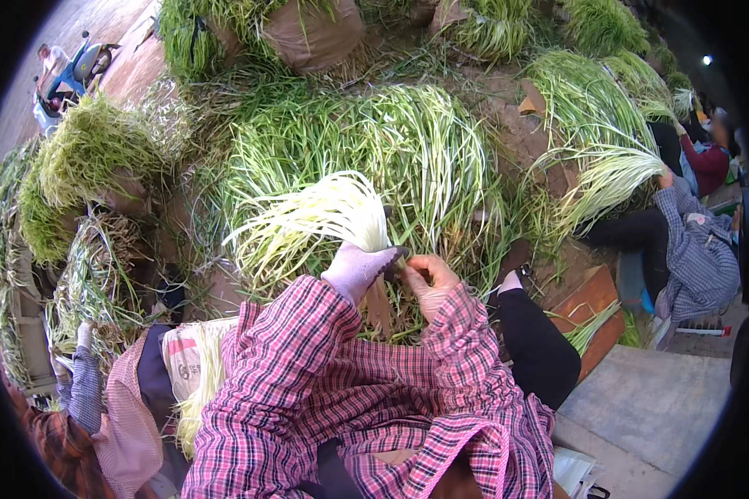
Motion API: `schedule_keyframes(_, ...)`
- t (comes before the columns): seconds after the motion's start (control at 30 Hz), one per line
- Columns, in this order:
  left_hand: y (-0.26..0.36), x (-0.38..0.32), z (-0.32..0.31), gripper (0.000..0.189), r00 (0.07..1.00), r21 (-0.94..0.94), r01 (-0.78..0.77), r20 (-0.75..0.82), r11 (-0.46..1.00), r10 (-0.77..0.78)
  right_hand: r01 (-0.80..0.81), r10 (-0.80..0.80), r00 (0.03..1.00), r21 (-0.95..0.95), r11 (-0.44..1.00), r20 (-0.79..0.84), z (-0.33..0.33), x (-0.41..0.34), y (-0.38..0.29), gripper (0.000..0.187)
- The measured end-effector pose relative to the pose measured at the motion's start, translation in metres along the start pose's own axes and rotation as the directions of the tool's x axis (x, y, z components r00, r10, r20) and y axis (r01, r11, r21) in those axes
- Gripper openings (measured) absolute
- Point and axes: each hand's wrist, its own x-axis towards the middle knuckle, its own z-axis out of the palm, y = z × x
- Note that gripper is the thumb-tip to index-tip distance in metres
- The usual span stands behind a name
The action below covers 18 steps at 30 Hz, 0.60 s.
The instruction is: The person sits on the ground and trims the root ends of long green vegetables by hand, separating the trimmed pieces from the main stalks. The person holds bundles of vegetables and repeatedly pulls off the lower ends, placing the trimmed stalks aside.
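A bunch of pale yellow-white leafy stalks (pixel 343 209), like blanched chives, fans out to the left. My left hand (pixel 359 268), in a lavender knit glove with a dark palm, grips it near its lower end. My right hand (pixel 434 280) seems bare; its thumb and fingers pinch the butt end of the bunch, just right of the glove. What lies between those fingertips is mostly hidden. Right behind both hands rises a large heap of green and white leafy stalks (pixel 437 150), spread over the ground.
Co-workers sit close on both sides: a checked sleeve (pixel 84 380) at left, a person in a checked top (pixel 699 243) at right holding pale stalks (pixel 611 178). A white printed sack (pixel 184 365) bears more stalks. Right of my knee leans a brown board (pixel 590 299). Wrapped bundles (pixel 315 34) stand behind.
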Motion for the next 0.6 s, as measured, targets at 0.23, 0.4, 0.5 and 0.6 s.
schedule_keyframes(0.23,0.014,-0.007,-0.014,0.041,0.978,-0.065,-0.197,-0.082,0.978,0.191,-0.183,0.150,0.982,0.786,0.591,0.117,-0.005,-0.007,0.005,0.023)
schedule_keyframes(0.4,-0.002,-0.004,-0.011,0.028,0.965,0.308,-0.226,-0.055,0.924,0.255,-0.042,0.039,0.999,0.175,0.984,0.024,0.014,-0.008,-0.002,0.024)
schedule_keyframes(0.5,-0.005,-0.004,-0.015,0.025,0.949,0.291,-0.297,-0.013,0.909,0.314,-0.108,0.146,0.985,0.334,0.936,-0.092,0.022,-0.007,-0.001,0.016)
schedule_keyframes(0.6,0.002,-0.005,-0.022,0.022,0.959,0.105,-0.280,-0.010,0.954,0.283,0.050,0.007,0.998,0.915,0.400,-0.058,0.020,-0.008,0.005,0.014)
